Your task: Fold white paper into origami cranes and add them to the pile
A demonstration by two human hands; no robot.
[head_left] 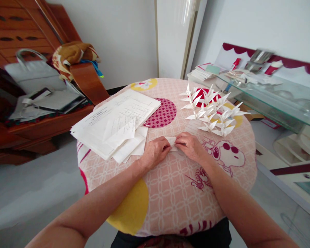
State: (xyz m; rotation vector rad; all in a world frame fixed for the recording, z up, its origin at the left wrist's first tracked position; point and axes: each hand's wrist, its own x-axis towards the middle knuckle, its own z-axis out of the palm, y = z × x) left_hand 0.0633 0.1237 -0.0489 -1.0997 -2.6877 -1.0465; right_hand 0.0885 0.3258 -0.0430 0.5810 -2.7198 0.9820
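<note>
Wooden furniture [84, 82] stands left of the table [165, 193]; printed papers [103, 125] lie piled on the table's left; the left hand [156, 150] pinches one end of a folded paper [172, 142] at the table's middle; the right hand [191, 146] pinches its other end; paper cranes [214, 109] cluster on the table's right; a glass shelf [271, 96] stands beyond.

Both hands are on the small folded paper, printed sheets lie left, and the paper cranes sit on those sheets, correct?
No: the head view shows the paper cranes on the tablecloth at the right, not on the printed sheets. The left hand and right hand are on the small folded paper, as you say.
</note>
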